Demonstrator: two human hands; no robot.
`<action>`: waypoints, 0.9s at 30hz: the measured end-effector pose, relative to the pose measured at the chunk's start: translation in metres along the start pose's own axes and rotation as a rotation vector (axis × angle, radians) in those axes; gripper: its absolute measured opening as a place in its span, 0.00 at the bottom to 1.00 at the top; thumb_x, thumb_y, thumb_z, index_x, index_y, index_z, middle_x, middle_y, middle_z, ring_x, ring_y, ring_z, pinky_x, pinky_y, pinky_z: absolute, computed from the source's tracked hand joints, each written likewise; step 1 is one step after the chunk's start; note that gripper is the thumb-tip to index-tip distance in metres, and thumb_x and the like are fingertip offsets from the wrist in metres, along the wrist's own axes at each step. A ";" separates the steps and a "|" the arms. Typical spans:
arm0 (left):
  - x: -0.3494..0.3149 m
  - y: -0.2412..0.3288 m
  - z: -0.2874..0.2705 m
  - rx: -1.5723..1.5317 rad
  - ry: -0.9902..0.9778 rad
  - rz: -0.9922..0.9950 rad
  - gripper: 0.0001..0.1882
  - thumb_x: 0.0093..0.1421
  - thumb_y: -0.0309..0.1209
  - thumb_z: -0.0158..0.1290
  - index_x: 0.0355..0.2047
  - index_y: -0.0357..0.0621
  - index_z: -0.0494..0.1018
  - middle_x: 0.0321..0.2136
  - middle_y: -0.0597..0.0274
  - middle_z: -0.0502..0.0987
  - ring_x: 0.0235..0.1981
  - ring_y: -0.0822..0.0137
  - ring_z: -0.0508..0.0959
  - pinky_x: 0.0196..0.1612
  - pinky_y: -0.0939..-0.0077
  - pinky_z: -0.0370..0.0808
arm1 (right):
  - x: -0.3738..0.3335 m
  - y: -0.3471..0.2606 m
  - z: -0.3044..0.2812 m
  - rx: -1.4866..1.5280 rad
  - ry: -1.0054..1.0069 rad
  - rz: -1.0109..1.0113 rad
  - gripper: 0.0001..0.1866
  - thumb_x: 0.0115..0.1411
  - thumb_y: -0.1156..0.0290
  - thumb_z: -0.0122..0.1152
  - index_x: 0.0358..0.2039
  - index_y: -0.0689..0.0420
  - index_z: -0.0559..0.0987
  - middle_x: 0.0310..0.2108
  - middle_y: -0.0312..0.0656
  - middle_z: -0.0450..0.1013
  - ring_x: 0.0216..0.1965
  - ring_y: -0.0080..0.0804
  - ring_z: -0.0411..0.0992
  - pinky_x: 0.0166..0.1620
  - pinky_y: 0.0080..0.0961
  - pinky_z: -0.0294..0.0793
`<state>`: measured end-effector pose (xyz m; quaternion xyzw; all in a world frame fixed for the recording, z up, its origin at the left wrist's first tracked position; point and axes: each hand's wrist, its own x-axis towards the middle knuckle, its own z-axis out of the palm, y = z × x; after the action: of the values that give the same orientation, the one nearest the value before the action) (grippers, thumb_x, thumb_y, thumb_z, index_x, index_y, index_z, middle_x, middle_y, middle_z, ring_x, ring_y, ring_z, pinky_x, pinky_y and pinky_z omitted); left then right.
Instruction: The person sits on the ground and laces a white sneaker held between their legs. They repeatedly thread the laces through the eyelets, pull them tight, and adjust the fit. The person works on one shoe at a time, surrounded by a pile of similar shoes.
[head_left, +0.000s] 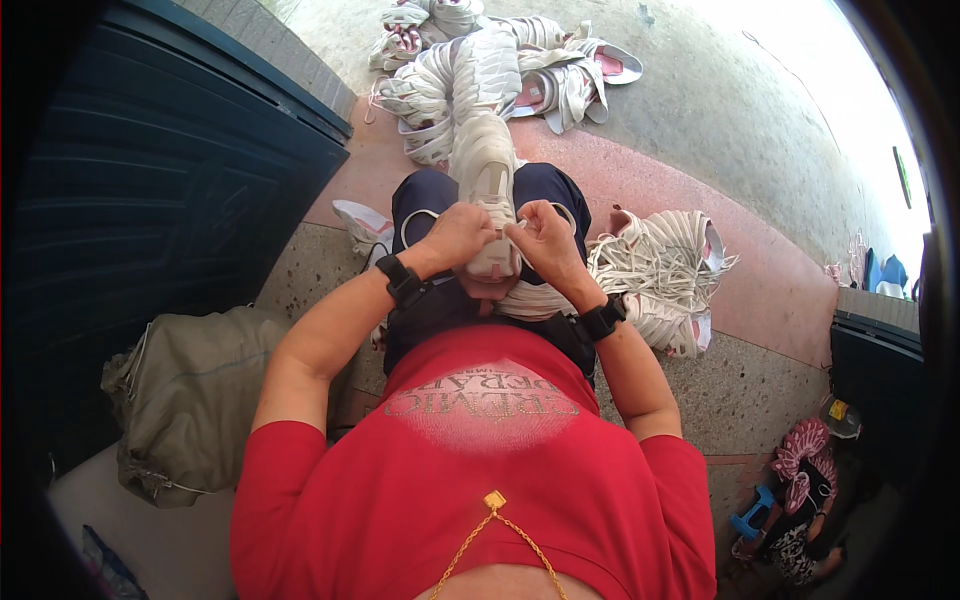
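Observation:
Across my lap lies a white and beige shoe upper [490, 263] with a pinkish end toward me. My left hand [460, 236] is closed at its left edge, fingertips pinched by the eyelets. My right hand [549, 243] pinches a white shoelace [518, 224] at the upper's right side. A loop of lace [416, 220] curves over my left knee. Just beyond, a long row of nested shoe uppers [486, 72] runs away from my knees. What exactly sits between the left fingertips is partly hidden.
More uppers are heaped at the far end [575, 88]. A bundle with loose laces [655, 262] lies right of my legs, and a single pale upper [362, 218] on the left. A dark metal door [170, 160] and olive sack [205, 385] stand left. Pink pieces [803, 450] lie lower right.

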<state>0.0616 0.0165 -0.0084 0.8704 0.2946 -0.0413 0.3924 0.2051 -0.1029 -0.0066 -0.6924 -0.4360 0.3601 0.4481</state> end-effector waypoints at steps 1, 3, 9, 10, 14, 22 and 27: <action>-0.006 0.000 0.001 0.016 0.045 0.041 0.08 0.50 0.27 0.53 0.31 0.38 0.75 0.28 0.43 0.76 0.33 0.44 0.76 0.38 0.55 0.73 | -0.001 0.003 0.000 -0.010 -0.030 0.006 0.17 0.53 0.66 0.63 0.37 0.64 0.70 0.22 0.43 0.70 0.24 0.29 0.68 0.31 0.27 0.68; -0.011 -0.001 0.002 0.024 0.111 0.069 0.09 0.50 0.26 0.52 0.33 0.37 0.73 0.26 0.43 0.76 0.32 0.45 0.77 0.36 0.56 0.73 | -0.003 0.008 0.001 -0.005 -0.058 0.000 0.17 0.52 0.68 0.62 0.39 0.62 0.70 0.26 0.44 0.73 0.28 0.33 0.72 0.33 0.28 0.70; -0.004 -0.008 0.019 -0.064 0.239 0.055 0.12 0.50 0.25 0.52 0.36 0.35 0.69 0.21 0.48 0.74 0.28 0.49 0.77 0.33 0.62 0.73 | -0.001 0.028 0.015 -0.227 -0.038 -0.140 0.14 0.52 0.70 0.61 0.38 0.60 0.70 0.32 0.47 0.74 0.30 0.43 0.73 0.34 0.32 0.71; -0.002 -0.007 0.020 -0.103 0.239 0.051 0.12 0.50 0.25 0.52 0.36 0.35 0.69 0.21 0.49 0.75 0.27 0.50 0.77 0.33 0.62 0.73 | 0.001 0.025 0.017 -0.236 -0.051 -0.122 0.14 0.53 0.69 0.61 0.38 0.61 0.70 0.32 0.48 0.74 0.32 0.45 0.73 0.35 0.34 0.71; -0.002 -0.001 0.009 -0.175 0.173 0.049 0.15 0.50 0.26 0.54 0.38 0.35 0.70 0.21 0.50 0.75 0.25 0.54 0.78 0.31 0.66 0.73 | 0.008 0.027 0.015 -0.157 -0.122 -0.118 0.13 0.53 0.70 0.60 0.35 0.62 0.70 0.30 0.48 0.73 0.32 0.43 0.73 0.36 0.33 0.70; -0.005 0.013 0.001 0.093 0.128 0.254 0.09 0.50 0.30 0.57 0.29 0.36 0.75 0.21 0.51 0.76 0.29 0.52 0.76 0.34 0.65 0.73 | 0.003 -0.009 -0.043 0.191 -0.325 0.045 0.09 0.55 0.70 0.57 0.29 0.64 0.73 0.26 0.35 0.66 0.29 0.18 0.63 0.34 0.19 0.65; -0.017 0.010 0.005 0.303 0.278 0.429 0.06 0.51 0.29 0.56 0.28 0.39 0.75 0.22 0.55 0.76 0.28 0.55 0.73 0.34 0.64 0.71 | 0.004 0.003 -0.022 0.179 -0.152 0.217 0.15 0.61 0.65 0.49 0.28 0.67 0.72 0.23 0.42 0.69 0.29 0.25 0.66 0.35 0.24 0.66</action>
<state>0.0544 -0.0002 -0.0002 0.9586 0.1456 0.1188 0.2138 0.2266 -0.1066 -0.0029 -0.6636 -0.3574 0.4952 0.4320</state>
